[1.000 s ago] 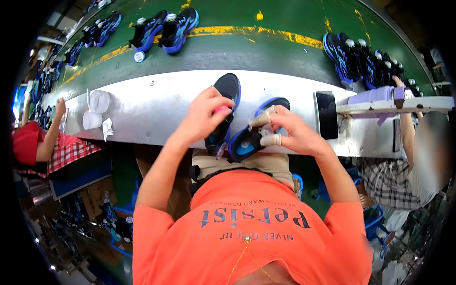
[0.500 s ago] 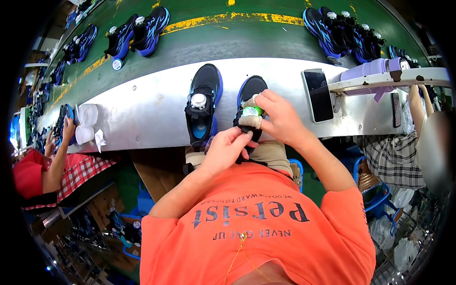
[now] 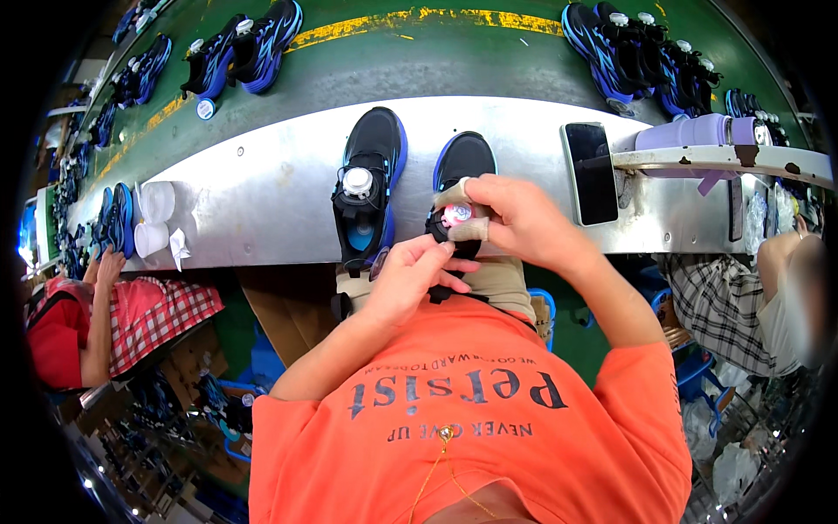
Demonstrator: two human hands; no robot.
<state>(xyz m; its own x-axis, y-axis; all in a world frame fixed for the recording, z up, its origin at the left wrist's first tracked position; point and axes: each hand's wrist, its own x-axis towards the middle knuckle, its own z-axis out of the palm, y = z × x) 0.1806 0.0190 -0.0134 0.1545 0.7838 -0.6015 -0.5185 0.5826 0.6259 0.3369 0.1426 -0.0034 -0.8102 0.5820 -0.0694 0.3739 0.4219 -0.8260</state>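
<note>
Here, near the middle of the frame, two black-and-blue sneakers sit side by side on the steel bench (image 3: 262,188). The right hand (image 3: 515,218) curls over the right sneaker (image 3: 463,162), its taped fingers pinching a small pink-and-white dial (image 3: 456,214) on the tongue. The left hand (image 3: 410,279) lies just below, fingers pressed together against that shoe's heel end. The left sneaker (image 3: 371,175) stands untouched beside it, a white dial showing on top. A dark phone (image 3: 591,172) lies to the right, white cups (image 3: 153,218) at the left. More sneakers line the green conveyor (image 3: 419,61) along the top.
</note>
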